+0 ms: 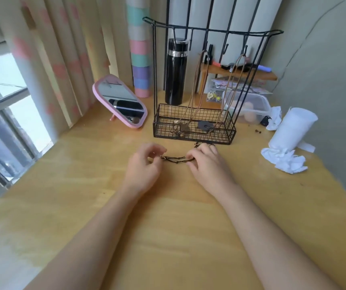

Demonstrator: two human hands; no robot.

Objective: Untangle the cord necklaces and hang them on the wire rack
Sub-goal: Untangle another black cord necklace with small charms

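Note:
A dark cord necklace (175,159) is stretched between my two hands just above the wooden table (167,227). My left hand (144,164) pinches its left end with fingertips. My right hand (206,162) grips the right end, and part of the cord with small beads pokes out behind its fingers. The black wire rack (195,80) stands right behind my hands, with hooks along its top bar and a mesh basket at its base. Two brown cord necklaces (195,91) (233,84) hang from its hooks, their pendants resting in the basket.
A pink mirror (119,101) leans at the back left. A black flask (175,72) stands behind the rack. A clear plastic box (249,105), a white paper roll (291,128) and crumpled tissues (285,160) sit to the right. Curtains and a window lie left.

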